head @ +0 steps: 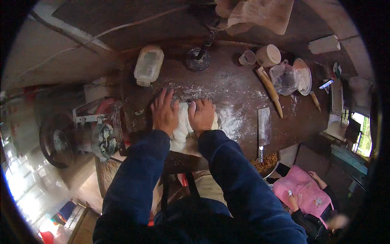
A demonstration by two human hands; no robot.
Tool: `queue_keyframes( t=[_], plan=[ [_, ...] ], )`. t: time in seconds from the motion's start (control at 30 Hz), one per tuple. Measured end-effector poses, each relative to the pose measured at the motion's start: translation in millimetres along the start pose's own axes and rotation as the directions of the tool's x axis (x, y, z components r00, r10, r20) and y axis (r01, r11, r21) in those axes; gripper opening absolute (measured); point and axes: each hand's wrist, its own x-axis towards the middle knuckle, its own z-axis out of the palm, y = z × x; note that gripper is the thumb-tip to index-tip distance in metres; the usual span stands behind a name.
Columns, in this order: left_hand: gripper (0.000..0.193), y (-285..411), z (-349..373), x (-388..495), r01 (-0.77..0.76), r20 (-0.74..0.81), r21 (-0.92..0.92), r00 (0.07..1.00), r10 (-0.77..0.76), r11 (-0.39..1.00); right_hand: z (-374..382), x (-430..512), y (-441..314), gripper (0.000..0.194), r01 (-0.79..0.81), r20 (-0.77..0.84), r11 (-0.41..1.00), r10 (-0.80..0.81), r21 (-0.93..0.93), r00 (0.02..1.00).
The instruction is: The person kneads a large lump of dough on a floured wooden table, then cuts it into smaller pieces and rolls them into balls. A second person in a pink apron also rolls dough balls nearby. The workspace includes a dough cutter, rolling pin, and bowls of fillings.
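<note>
A large lump of white dough (182,119) lies on the floured wooden table (195,80) in front of me, close to its near edge. My left hand (164,111) presses flat at the dough's left side, fingers stretched forward and apart. Over the right part of the dough, my right hand (202,114) bears down with its fingers curled around the far side. My palms hide parts of the lump. Loose flour (233,122) is scattered to the right of the dough and beyond it.
Left stands a hand-wheeled machine (103,140). A lidded plastic container (149,65) and round metal base (197,60) sit at the back. Rightward lie a rolling pin (270,91), flat scraper (264,126) and flour bowl (303,77). A pan of filling (268,164) is near a pink-aproned person (304,192).
</note>
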Motion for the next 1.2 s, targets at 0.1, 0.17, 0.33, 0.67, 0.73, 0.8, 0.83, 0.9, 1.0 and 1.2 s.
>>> queue_keyframes(
  t=[0.1, 0.17, 0.33, 0.67, 0.73, 0.8, 0.83, 0.9, 1.0, 1.2],
  plan=[
    [0.040, -4, 0, -5, -0.102, 0.065, 0.002, 0.993, 0.102, 0.995, 2, 8, 3, 0.028, 0.083, 0.032, 0.992, -0.080, -0.100, 0.996],
    [0.037, -7, -9, -18, -0.108, 0.224, -0.033, 0.968, 0.113, 0.994, -14, 14, 1, 0.043, 0.048, 0.298, 0.997, -0.027, -0.063, 0.954],
    [0.042, -5, -50, -103, -0.281, 0.202, -0.306, 0.914, 0.351, 0.910, -91, 13, -8, 0.062, -0.041, 0.662, 0.996, -0.023, 0.081, 0.749],
    [0.055, -9, -21, -191, -0.329, -0.192, -0.149, 0.935, 0.299, 0.932, -75, -183, -46, 0.044, -0.012, -0.053, 0.993, 0.019, 0.120, 0.998],
    [0.052, -14, -17, -170, -0.290, -0.173, -0.140, 0.949, 0.265, 0.947, -55, -174, -49, 0.044, -0.066, -0.112, 0.992, 0.078, 0.110, 0.991],
    [0.051, -13, -13, -144, -0.235, -0.111, -0.070, 0.968, 0.227, 0.969, -39, -149, -46, 0.042, -0.084, -0.142, 0.994, 0.093, 0.065, 0.985],
    [0.051, -10, -10, -128, -0.207, -0.085, -0.038, 0.975, 0.203, 0.978, -33, -133, -42, 0.042, -0.108, -0.122, 0.992, 0.116, 0.063, 0.986],
    [0.046, -6, -7, -103, -0.182, -0.021, 0.029, 0.983, 0.183, 0.983, -24, -105, -36, 0.040, -0.141, -0.080, 0.988, 0.145, 0.059, 0.986],
    [0.044, -3, -3, -65, -0.155, 0.039, 0.041, 0.987, 0.154, 0.987, -18, -62, -25, 0.032, -0.120, -0.052, 0.993, 0.121, 0.018, 0.991],
    [0.046, 8, 6, -13, -0.102, 0.016, 0.135, 0.995, 0.100, 0.986, -1, -9, -10, 0.020, -0.109, -0.048, 0.993, 0.107, -0.046, 0.993]
  ],
)
